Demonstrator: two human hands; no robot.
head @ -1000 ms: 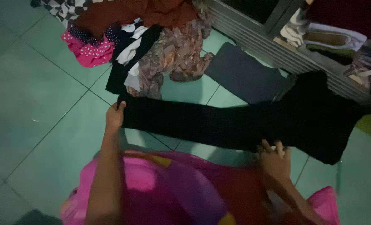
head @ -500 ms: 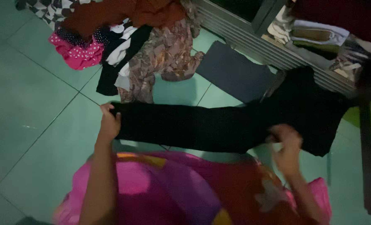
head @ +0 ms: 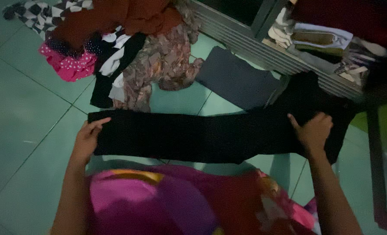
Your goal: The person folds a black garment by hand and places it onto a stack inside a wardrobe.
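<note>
Both hands have slid outward since half a second ago, and the black trousers (head: 211, 135) now lie stretched flatter across the floor (head: 24, 113). Left hand (head: 88, 138) reaches forward on a nearly straight forearm, palm down, fingers (head: 98, 123) extended together and pressed flat on the narrow hem end; its grip is not closed on the cloth, only laid upon it. Right hand (head: 315, 132) comes in on a straight arm too, knuckles raised, fingers curled over the wider waist end; whether cloth is pinched inside that grip I cannot tell.

Between the two grips the trousers form a long dark band of soft, matte fabric, smooth with few creases, broadening toward the right grip. Their long axis runs side to side, hem end at the left grip, waist end at the right and angled slightly away from the person.

Beyond the left grip lies a heap of clothes (head: 115, 52): checked, pink dotted, rust and floral pieces, loosely crumpled. A folded grey cloth (head: 235, 78) lies just past the trousers' middle, on glossy green tiles
</note>
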